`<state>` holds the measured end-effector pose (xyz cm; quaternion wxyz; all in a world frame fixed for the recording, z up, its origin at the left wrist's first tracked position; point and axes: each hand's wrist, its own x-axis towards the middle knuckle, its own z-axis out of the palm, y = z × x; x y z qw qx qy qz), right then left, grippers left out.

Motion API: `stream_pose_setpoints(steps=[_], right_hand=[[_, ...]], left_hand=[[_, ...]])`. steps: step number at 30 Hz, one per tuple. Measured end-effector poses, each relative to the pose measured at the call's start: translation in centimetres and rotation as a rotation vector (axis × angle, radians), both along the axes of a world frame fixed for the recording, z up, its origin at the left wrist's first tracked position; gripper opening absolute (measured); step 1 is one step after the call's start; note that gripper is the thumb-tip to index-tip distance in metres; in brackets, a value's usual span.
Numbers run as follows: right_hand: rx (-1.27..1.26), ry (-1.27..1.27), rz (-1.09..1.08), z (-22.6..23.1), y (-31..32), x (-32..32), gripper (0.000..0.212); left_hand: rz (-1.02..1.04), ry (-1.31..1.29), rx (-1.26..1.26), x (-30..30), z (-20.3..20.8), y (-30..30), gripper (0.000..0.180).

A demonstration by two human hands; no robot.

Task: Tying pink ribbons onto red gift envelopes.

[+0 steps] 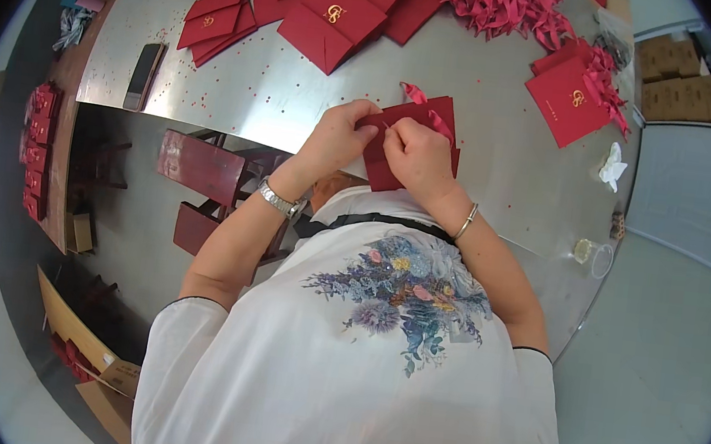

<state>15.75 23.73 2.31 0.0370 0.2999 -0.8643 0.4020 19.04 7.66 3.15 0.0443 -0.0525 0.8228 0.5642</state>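
Note:
A dark red paper gift bag [381,172] lies at the near edge of the metal table, close against my body. My left hand [340,139] is closed in a pinch on the bag's left side, thumb and forefinger at its upper edge. Across the bag rests my right hand [420,155], its fingers curled and pinched together near the left fingertips. Whatever those right fingers hold is too small and hidden to name. A pinkish-red ribbon [441,125] shows on the bag just beyond my right knuckles, and a loop of it rises over the far edge.
Several folded red bags [333,22] and a heap of red ribbons [503,2] cover the table's far side. Ribboned bags [566,106] lie at right, near a crumpled tissue [612,167] and a clear cup [593,257]. A phone [144,77] sits at left, above wooden stools [204,165].

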Motion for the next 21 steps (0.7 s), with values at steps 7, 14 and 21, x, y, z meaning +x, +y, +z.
stream_pose_setpoints(steps=[7,14,21], right_hand=[[0.038,-0.148,-0.043,-0.7,0.0,0.0,0.012],[-0.021,-0.176,-0.055,-1.4,0.1,0.2,0.011],[-0.137,-0.285,-0.07,-1.5,-0.1,-0.1,0.013]], left_hand=[[-0.028,0.576,-0.641,0.5,-0.1,1.6,0.012],[0.034,0.216,-0.3,-0.7,-2.1,0.0,0.016],[0.014,-0.067,-0.055,-1.3,-3.1,-1.4,0.02]])
